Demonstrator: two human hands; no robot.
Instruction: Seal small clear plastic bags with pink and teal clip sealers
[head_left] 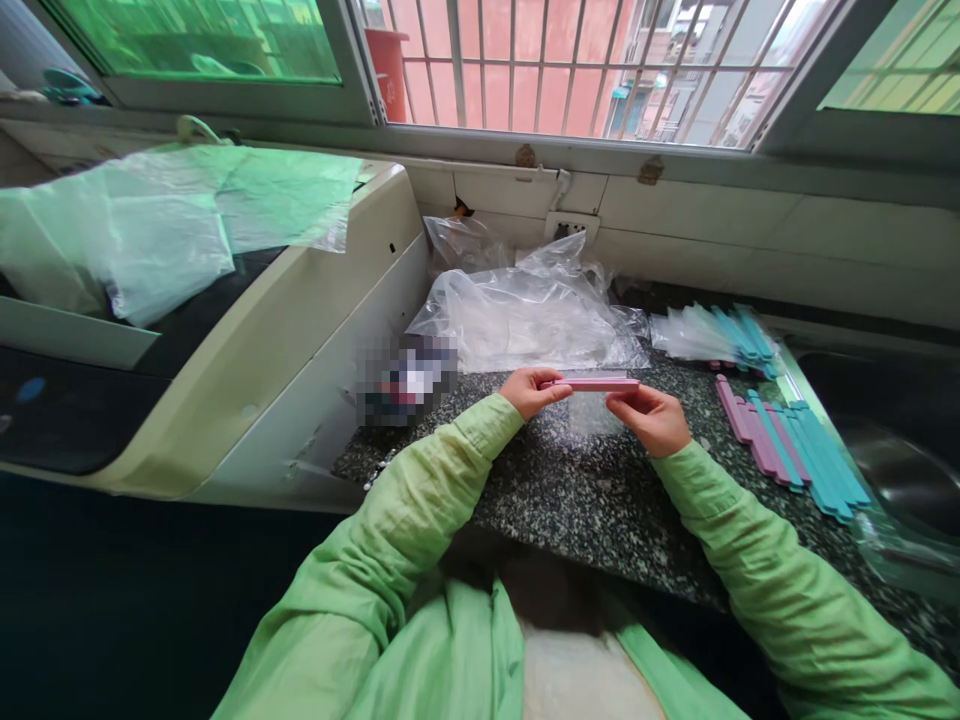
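My left hand (529,391) and my right hand (651,417) hold a long pink strip (592,384) level between them, one hand at each end, above the speckled granite counter (570,500). A thin clear plastic sleeve (592,408) seems to hang around or under the strip. To the right lies a row of pink and teal strips (787,445). Farther back sits a pile of bagged teal strips (716,335).
A crumpled clear plastic bag (532,315) lies behind my hands. A cream-coloured machine (300,330) draped with plastic sheeting (165,225) fills the left. A steel sink (892,440) is at the right, and a barred window (570,65) is above.
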